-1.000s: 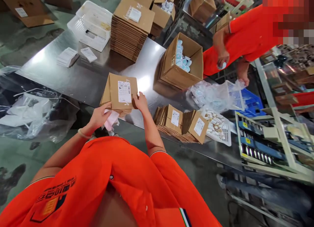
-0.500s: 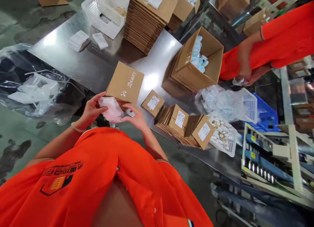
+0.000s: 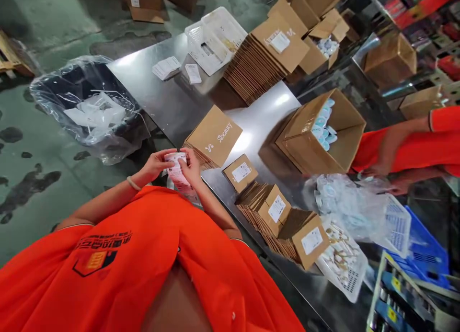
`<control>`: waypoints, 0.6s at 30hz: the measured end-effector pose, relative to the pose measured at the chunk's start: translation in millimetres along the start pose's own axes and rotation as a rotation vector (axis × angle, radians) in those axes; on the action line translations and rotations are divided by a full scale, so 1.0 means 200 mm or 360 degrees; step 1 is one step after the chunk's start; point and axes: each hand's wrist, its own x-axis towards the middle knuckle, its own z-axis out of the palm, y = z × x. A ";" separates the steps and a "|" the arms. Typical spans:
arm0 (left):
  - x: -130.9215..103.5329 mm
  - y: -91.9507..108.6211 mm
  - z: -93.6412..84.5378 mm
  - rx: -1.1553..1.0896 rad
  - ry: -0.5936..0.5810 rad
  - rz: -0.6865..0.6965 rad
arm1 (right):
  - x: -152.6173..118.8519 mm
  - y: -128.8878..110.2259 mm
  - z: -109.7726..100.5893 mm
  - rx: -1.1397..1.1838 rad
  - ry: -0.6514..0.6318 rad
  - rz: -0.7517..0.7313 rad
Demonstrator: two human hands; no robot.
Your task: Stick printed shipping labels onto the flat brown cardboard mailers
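Observation:
A pinkish-white printed packet [image 3: 178, 175] hangs between my two hands in front of my shirt. My left hand [image 3: 155, 165] pinches its upper left edge, and my right hand [image 3: 190, 166] grips its upper right side. Just beyond my right hand, a stack of flat brown cartons [image 3: 215, 134] lies at the edge of the metal table [image 3: 161, 102]. To the right are a small labelled carton [image 3: 240, 173] and rows of folded cartons with white labels [image 3: 276, 208].
An open box [image 3: 316, 135] holds blue-white items. Farther back are a tall carton stack [image 3: 255, 59], a white basket [image 3: 215, 40] and papers [image 3: 166, 68]. A lined bin [image 3: 97, 107] stands left. Another person's hands [image 3: 388, 176] are at the right, near plastic bags [image 3: 345, 207].
The view has shifted, so the table things appear lower and farther right. The packet now hangs upright with its printed face showing, and my right hand has closed on it.

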 end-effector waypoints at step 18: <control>0.05 0.10 0.19 0.0771 -0.0397 -0.0234 | -0.08 -0.26 -0.44 -0.0521 0.0835 0.0040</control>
